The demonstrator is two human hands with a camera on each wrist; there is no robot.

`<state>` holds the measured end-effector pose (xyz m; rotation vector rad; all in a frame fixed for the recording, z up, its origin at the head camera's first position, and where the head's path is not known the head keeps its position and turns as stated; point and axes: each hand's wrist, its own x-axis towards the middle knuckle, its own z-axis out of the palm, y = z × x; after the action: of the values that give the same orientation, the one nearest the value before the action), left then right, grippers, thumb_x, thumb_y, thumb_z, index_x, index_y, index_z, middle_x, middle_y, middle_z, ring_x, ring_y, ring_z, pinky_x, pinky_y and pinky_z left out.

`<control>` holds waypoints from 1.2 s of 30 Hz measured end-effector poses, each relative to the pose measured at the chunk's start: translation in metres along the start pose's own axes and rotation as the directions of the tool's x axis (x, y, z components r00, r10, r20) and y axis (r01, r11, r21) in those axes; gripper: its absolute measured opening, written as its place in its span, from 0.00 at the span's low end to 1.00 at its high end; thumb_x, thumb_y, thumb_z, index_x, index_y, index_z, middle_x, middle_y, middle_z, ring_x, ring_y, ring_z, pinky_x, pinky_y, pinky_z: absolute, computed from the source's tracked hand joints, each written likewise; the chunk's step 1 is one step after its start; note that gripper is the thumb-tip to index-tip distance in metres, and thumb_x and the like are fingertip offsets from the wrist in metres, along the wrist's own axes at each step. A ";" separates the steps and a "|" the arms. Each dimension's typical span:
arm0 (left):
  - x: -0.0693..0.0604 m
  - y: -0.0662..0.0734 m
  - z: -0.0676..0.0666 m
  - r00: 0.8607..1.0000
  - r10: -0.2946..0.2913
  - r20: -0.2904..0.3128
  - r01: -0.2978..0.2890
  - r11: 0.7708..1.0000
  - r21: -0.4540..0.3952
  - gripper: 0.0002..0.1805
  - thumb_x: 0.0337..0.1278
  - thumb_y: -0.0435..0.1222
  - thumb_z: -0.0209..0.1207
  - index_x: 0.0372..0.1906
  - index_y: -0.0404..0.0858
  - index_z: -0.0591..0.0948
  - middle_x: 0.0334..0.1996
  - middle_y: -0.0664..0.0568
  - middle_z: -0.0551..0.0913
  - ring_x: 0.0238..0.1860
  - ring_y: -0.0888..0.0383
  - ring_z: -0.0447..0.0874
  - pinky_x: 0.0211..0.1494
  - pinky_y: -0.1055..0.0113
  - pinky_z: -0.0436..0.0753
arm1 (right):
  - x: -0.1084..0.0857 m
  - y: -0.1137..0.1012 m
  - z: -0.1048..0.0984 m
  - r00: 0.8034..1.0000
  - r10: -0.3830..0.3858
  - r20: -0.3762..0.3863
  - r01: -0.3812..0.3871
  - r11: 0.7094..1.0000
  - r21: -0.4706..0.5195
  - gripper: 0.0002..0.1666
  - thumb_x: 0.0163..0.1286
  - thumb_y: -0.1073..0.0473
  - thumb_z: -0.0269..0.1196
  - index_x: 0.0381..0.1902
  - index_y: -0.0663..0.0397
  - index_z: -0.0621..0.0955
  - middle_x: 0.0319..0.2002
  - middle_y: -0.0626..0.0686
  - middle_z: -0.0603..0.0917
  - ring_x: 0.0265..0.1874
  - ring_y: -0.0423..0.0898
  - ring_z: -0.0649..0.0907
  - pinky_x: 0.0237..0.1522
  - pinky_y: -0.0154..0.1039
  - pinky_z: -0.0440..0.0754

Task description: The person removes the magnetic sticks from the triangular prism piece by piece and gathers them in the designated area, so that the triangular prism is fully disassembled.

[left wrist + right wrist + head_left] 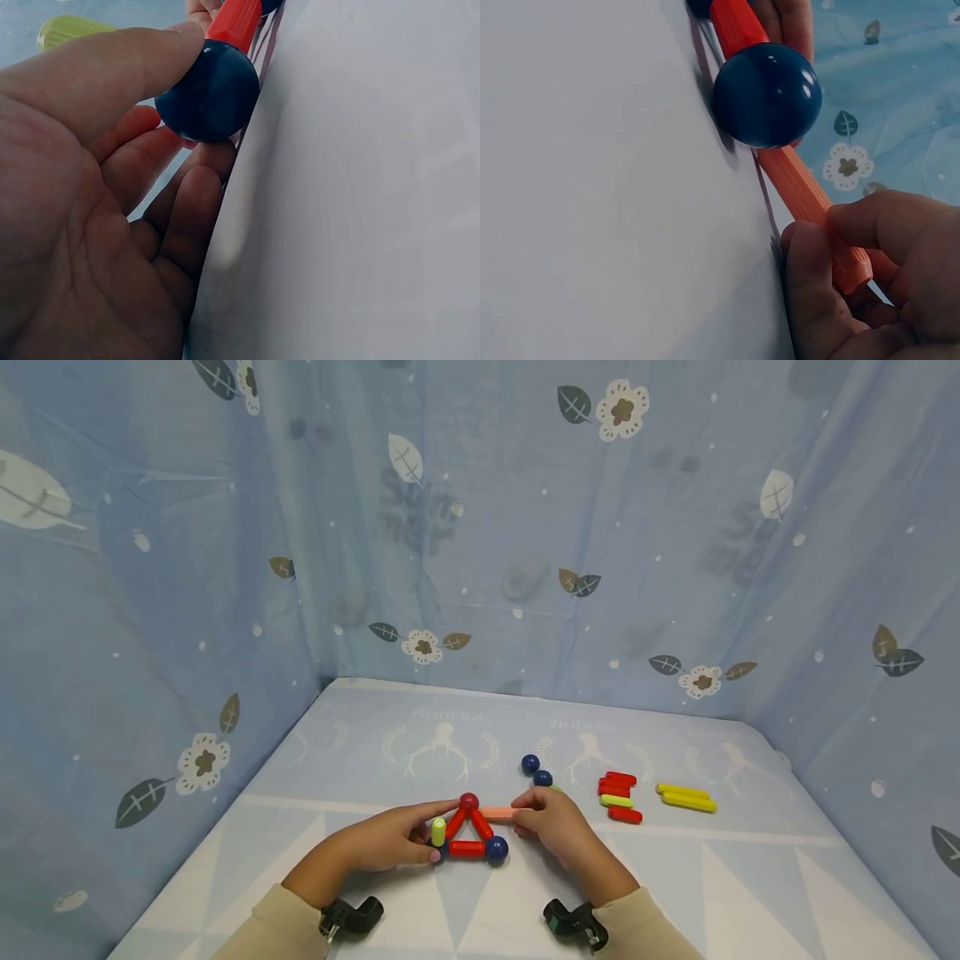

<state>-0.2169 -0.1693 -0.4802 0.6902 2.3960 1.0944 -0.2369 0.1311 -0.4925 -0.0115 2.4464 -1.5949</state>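
A triangle of red rods [467,849] lies on the table, with a red ball [468,801] at its far corner and a dark blue ball [497,849] at the near right. My left hand [386,841] grips the near-left blue ball [214,94], thumb on its side and forefinger reaching up to the red ball. A yellow-green rod [438,832] stands upright on that gripped ball. Between thumb and fingers, my right hand [557,828] pinches an orange rod [497,813]. Its left end is at the red ball; whether they touch I cannot tell.
Behind the right hand are two loose blue balls [530,765], with a yellow-green piece partly hidden there. Farther right lie several short red rods [625,815], a yellow-green rod [616,801] and yellow rods [688,802]. A patterned blue curtain [480,527] surrounds the table.
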 end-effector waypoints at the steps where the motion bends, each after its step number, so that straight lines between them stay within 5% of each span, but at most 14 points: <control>1: 0.000 0.000 0.000 1.000 -0.002 0.000 0.002 1.000 -0.003 0.42 0.65 0.45 0.71 0.80 0.64 0.66 0.39 0.55 0.80 0.38 0.58 0.77 0.41 0.62 0.76 | 0.000 0.000 -0.001 1.000 0.003 0.002 -0.003 1.000 0.008 0.07 0.70 0.59 0.70 0.44 0.54 0.87 0.43 0.54 0.84 0.35 0.47 0.82 0.39 0.36 0.83; 20: 0.000 0.000 0.001 1.000 -0.015 -0.002 0.015 1.000 0.010 0.42 0.65 0.45 0.71 0.79 0.66 0.66 0.40 0.55 0.80 0.38 0.58 0.77 0.40 0.62 0.76 | -0.009 -0.001 -0.041 0.996 0.050 -0.077 -0.043 0.995 0.089 0.08 0.72 0.60 0.69 0.48 0.50 0.88 0.50 0.54 0.84 0.44 0.50 0.83 0.45 0.38 0.87; 36: 0.000 -0.001 0.001 1.000 -0.011 -0.004 0.011 1.000 0.014 0.42 0.64 0.45 0.72 0.79 0.65 0.66 0.40 0.54 0.80 0.40 0.57 0.77 0.42 0.62 0.77 | -0.016 0.006 -0.084 0.990 0.043 -0.137 -0.023 0.989 0.146 0.13 0.74 0.61 0.66 0.53 0.57 0.85 0.56 0.58 0.83 0.47 0.48 0.84 0.51 0.40 0.87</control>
<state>-0.2168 -0.1693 -0.4811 0.6789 2.4104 1.0761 -0.2365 0.2111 -0.4624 0.1685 2.4108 -1.8111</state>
